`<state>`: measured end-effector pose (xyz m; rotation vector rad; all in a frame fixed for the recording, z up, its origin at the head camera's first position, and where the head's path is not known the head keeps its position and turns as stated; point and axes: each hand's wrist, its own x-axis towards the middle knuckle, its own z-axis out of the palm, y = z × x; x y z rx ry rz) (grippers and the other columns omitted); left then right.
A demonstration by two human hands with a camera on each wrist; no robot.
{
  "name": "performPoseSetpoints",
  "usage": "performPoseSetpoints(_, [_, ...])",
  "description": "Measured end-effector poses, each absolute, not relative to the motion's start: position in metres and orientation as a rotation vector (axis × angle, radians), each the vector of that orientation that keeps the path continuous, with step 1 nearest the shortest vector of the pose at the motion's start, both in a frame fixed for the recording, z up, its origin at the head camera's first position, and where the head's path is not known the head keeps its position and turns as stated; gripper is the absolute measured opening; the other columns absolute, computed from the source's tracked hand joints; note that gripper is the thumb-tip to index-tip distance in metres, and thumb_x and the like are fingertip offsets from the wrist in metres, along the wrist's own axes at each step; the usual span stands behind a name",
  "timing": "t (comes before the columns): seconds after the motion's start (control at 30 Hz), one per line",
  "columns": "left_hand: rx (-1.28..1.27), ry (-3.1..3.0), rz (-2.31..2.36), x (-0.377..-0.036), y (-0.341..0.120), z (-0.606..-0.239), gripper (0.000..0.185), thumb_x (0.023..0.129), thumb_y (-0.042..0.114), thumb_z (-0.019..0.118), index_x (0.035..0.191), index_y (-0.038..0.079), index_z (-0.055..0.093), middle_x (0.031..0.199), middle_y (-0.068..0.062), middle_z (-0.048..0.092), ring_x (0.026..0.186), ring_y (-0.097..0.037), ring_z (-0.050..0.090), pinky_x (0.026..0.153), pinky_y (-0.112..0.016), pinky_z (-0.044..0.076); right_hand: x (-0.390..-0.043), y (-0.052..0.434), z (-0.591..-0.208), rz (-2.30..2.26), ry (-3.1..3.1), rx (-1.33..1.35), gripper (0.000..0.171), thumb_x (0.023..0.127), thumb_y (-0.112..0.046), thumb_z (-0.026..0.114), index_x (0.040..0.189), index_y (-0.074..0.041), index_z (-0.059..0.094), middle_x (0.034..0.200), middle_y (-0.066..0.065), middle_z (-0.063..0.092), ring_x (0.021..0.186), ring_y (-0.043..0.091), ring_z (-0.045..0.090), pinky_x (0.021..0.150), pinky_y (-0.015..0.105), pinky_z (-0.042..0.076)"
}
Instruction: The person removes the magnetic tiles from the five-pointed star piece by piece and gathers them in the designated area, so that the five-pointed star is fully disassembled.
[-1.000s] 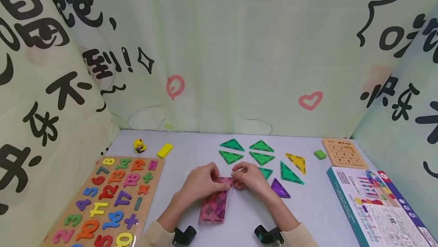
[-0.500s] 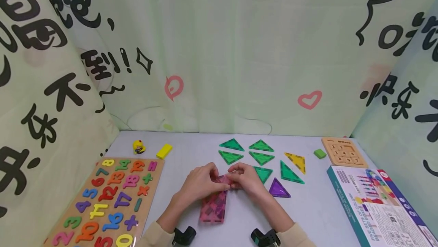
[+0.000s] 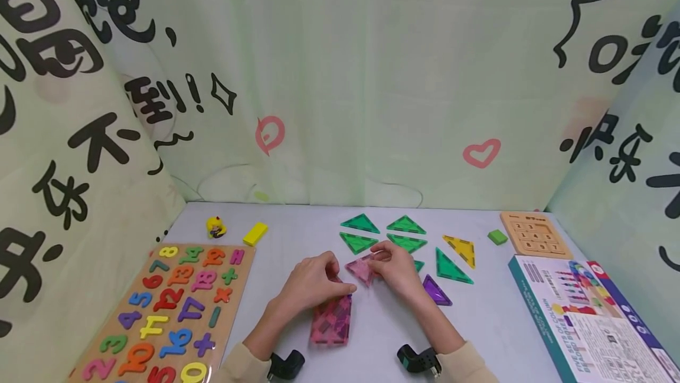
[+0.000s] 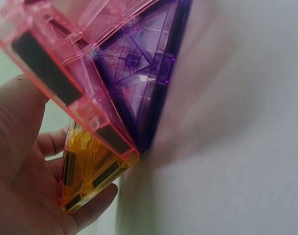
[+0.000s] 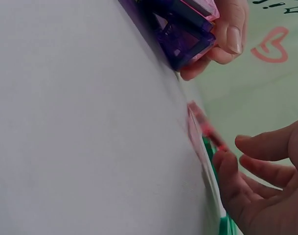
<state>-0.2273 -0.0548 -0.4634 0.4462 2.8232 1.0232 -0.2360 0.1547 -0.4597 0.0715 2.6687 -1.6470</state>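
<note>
1. Currently, the left hand (image 3: 313, 280) grips the pink, purple and yellow magnetic-tile block (image 3: 330, 321) near its upper end, thumb and fingers closed about it.
2. The right hand (image 3: 394, 268) pinches the pink triangular tile (image 3: 360, 269) at its right side, fingertips nearly together; a small gap separates this tile from the block.
3. Green triangular tiles (image 3: 406, 225) lie just beyond the right hand, and the purple triangular tile (image 3: 435, 291) beside its wrist.
4. White tabletop (image 3: 489, 336) stretches widely toward the box's edge (image 3: 539, 318), more narrowly toward the number board (image 3: 170, 318).
</note>
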Motion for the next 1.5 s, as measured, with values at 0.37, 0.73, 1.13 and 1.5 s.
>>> performPoseSetpoints(0.37, [0.413, 2.784, 1.119, -0.227, -0.056, -0.465, 0.047, 0.074, 0.062, 0.078, 0.089, 0.022, 0.058, 0.077, 0.006, 0.06, 0.071, -0.012, 0.053, 0.06, -0.027, 0.043, -0.221, 0.151, -0.452, -1.433, 2.563, -0.228, 0.014, 0.092, -0.012, 0.066, 0.102, -0.004, 0.071, 0.082, 0.008, 0.068, 0.067, 0.015, 0.06, 0.061, 0.029, 0.05])
performPoseSetpoints(0.73, [0.404, 2.765, 1.155, -0.229, -0.055, -0.464, 0.045, 0.076, 0.058, 0.078, 0.09, 0.019, 0.059, 0.077, 0.006, 0.061, 0.07, -0.013, 0.053, 0.059, -0.027, 0.043, -0.211, 0.157, -0.458, -1.506, 2.089, -0.391, 0.022, 0.093, -0.013, 0.063, 0.108, 0.001, 0.069, 0.075, 0.003, 0.066, 0.066, 0.013, 0.062, 0.062, 0.026, 0.052])
performPoseSetpoints(1.13, [0.375, 2.778, 1.194, -0.231, -0.057, -0.466, 0.04, 0.078, 0.052, 0.08, 0.088, 0.018, 0.06, 0.078, 0.005, 0.06, 0.071, -0.013, 0.053, 0.06, -0.026, 0.045, -0.206, 0.147, -0.466, -1.683, 1.949, -0.239, 0.037, 0.093, -0.027, 0.068, 0.116, 0.001, 0.069, 0.065, -0.003, 0.062, 0.058, 0.009, 0.057, 0.054, 0.022, 0.047])
performPoseSetpoints(1.5, [0.312, 2.808, 1.225, -0.229, -0.057, -0.465, 0.039, 0.077, 0.05, 0.081, 0.083, 0.018, 0.059, 0.072, 0.004, 0.06, 0.063, -0.012, 0.049, 0.052, -0.024, 0.039, -0.2, 0.134, -0.467, -1.755, 2.004, -0.118, 0.025, 0.091, -0.024, 0.069, 0.103, -0.002, 0.069, 0.062, -0.004, 0.057, 0.052, 0.008, 0.053, 0.049, 0.022, 0.044])
